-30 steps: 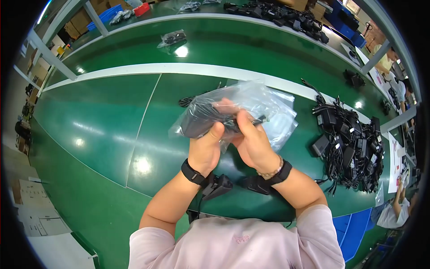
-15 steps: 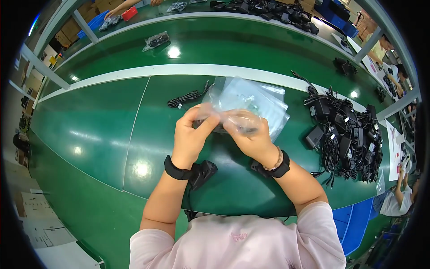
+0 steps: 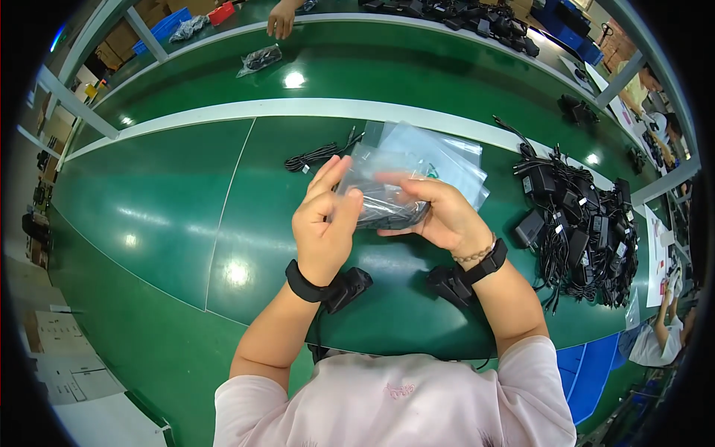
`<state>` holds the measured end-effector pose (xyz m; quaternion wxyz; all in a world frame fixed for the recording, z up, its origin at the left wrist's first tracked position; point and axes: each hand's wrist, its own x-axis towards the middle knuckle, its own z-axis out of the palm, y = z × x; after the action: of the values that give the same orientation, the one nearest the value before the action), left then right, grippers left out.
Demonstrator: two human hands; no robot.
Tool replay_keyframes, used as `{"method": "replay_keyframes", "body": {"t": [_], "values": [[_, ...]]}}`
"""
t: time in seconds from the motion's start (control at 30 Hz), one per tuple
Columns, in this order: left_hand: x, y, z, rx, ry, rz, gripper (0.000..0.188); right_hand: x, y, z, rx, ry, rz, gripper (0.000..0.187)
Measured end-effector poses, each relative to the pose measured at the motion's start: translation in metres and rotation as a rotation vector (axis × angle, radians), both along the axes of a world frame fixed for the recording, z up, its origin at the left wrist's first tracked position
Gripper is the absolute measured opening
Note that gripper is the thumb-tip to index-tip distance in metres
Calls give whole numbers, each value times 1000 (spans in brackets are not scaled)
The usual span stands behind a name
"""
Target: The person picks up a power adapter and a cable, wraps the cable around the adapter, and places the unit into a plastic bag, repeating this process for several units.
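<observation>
My left hand (image 3: 325, 220) and my right hand (image 3: 439, 212) hold a clear plastic bag (image 3: 383, 195) between them above the green table (image 3: 186, 208). A dark adapter with its cable is inside the bag. Left fingers press flat on the bag's left end; right fingers curl around its right side. Under the bag lies a stack of empty clear bags (image 3: 439, 153). A coiled black cable (image 3: 316, 157) lies just left of that stack.
A heap of black power adapters and cables (image 3: 581, 223) fills the table's right side. A filled bag (image 3: 261, 58) lies on the far belt, near another person's hand (image 3: 281, 16). Another person sits at the lower right (image 3: 663, 335). Cardboard boxes (image 3: 59, 350) stand on the floor, left.
The bag has been brought lower and closer to me. My left hand went from pinching its top edge to pressing flat fingers on its left end.
</observation>
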<state>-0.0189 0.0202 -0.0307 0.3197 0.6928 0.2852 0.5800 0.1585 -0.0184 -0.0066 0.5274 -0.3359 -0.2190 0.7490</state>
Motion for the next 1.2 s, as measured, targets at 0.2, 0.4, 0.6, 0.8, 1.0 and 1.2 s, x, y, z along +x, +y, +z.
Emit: {"method": "replay_keyframes", "body": {"t": [0.2,0.4,0.6,0.8,1.0,1.2], "values": [[8,1,20,-624,-438,-91,14,-12,-6,-5,154,-328,-221,27],[-6,12,-2,-735,-251,-173,18,-4,-2,-6,226,-290,-91,39],[-4,2,-4,-346,-62,0,19,26,11,10,276,-231,183,55],[4,-12,-2,-101,143,90,14,11,26,32,700,-1021,402,73],[14,-15,12,-306,-170,-55,31,20,40,29,424,-828,628,67],[-11,-12,44,-523,-430,-117,42,118,118,76,364,-1497,103,44]]}}
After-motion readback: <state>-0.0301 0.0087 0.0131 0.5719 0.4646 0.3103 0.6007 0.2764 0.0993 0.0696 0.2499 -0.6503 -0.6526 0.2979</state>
